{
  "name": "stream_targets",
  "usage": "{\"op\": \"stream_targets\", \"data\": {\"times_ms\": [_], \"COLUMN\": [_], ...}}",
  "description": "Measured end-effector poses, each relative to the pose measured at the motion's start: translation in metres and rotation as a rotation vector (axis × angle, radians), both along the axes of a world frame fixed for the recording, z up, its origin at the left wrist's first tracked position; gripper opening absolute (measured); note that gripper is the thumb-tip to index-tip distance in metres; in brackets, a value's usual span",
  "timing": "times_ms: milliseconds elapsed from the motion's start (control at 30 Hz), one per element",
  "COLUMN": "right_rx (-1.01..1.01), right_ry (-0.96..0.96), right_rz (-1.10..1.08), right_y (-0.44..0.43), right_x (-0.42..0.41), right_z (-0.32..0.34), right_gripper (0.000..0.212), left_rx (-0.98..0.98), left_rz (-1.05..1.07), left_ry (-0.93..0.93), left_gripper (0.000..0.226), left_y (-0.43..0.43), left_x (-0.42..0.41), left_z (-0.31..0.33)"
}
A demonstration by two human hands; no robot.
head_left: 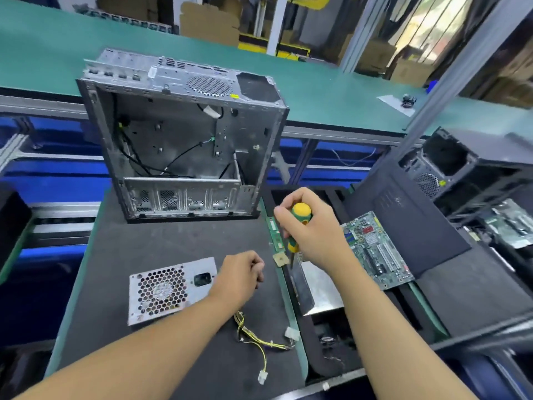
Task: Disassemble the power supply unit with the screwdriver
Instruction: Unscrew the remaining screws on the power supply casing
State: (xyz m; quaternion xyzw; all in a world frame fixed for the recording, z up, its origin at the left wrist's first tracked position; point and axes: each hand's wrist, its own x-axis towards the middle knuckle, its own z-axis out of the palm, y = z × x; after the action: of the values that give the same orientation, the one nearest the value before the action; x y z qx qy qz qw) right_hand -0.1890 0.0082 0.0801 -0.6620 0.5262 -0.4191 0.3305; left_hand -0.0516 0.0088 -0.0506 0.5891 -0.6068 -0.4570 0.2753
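The grey power supply unit (170, 290) lies on the dark mat, its honeycomb fan grille and black socket facing up. Its yellow and black cable bundle (256, 339) trails toward me with white plugs. My left hand (238, 277) rests curled at the unit's right edge; whether it grips the casing is hidden. My right hand (308, 226) is closed around the yellow-and-green screwdriver (300, 217), held upright to the right of the unit, above a shiny metal cover (314, 287). The screwdriver's tip is hidden behind that hand.
An emptied computer case (184, 140) stands open at the back of the mat. A green motherboard (377, 249) and a narrow green circuit strip (275, 235) lie to the right. Another black case (467, 168) sits at far right. A green bench runs behind.
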Motion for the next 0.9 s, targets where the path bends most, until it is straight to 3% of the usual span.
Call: {"op": "stream_targets", "data": {"times_ms": [167, 400, 600, 733, 800, 900], "right_rx": [0.023, 0.032, 0.019, -0.005, -0.013, -0.031], "right_ry": [-0.035, 0.002, -0.017, -0.070, -0.110, -0.149], "right_rz": [-0.059, -0.125, -0.149, -0.155, -0.176, -0.147], "right_y": [0.011, 0.023, 0.023, 0.018, 0.013, 0.004], "right_x": [-0.068, -0.139, -0.159, -0.159, -0.154, -0.135], "right_z": [-0.004, -0.013, -0.016, -0.013, -0.012, -0.008], "right_gripper": [0.012, 0.013, 0.012, 0.012, 0.013, 0.011], "left_rx": [0.226, 0.383, 0.423, 0.487, 0.519, 0.348], "left_rz": [-0.058, -0.309, -0.345, -0.339, -0.341, -0.499], "left_ry": [0.070, -0.085, -0.246, -0.157, -0.091, -0.090], "left_gripper": [0.024, 0.021, 0.035, 0.063, 0.055, 0.034], "left_y": [0.014, 0.040, 0.035, 0.026, 0.023, 0.018], "left_x": [-0.075, -0.156, -0.188, -0.189, -0.184, -0.168], "left_z": [-0.020, -0.059, -0.068, -0.069, -0.061, -0.041]}}
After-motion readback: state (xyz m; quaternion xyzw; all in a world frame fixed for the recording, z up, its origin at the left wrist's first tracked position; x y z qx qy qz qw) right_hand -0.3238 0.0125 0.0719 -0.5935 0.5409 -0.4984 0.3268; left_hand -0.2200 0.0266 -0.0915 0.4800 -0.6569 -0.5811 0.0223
